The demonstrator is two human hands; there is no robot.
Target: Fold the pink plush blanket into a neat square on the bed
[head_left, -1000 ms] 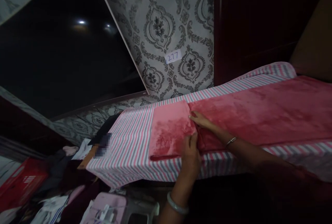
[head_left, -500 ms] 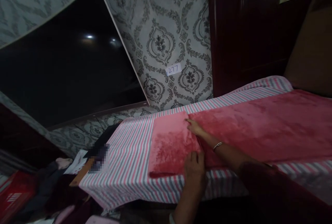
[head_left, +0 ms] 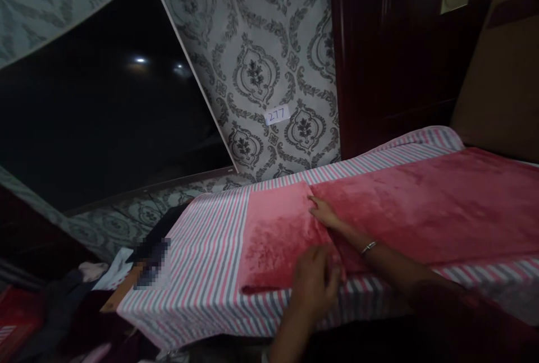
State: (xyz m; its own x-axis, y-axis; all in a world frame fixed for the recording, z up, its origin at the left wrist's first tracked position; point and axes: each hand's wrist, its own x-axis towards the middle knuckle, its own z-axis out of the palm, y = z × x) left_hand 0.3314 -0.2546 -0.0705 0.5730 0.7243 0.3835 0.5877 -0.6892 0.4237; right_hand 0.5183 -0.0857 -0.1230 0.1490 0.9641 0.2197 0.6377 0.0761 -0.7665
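Observation:
A plush pinkish-red blanket [head_left: 421, 200] lies lengthwise before me, its left end folded over into a flap [head_left: 273, 234]. My left hand [head_left: 314, 281], slightly blurred, is closed at the flap's near corner, with a bit of red fabric showing by the fingers. Farther back, my right hand [head_left: 326, 214], with a silver bracelet [head_left: 369, 247] on its wrist, pinches the flap's free edge near its far end. That edge runs between the two hands and lies over the longer part of the blanket.
Under the blanket is a striped pink, grey and white cloth [head_left: 210, 239]. A large dark television [head_left: 118, 105] stands behind on the left. Clothes [head_left: 63, 301] and a red box [head_left: 19, 312] are piled at lower left. A brown cardboard panel [head_left: 501, 77] leans at right.
Both hands have shifted slightly to the right, and the flap's free edge has moved right with them. The view has turned a little to the right.

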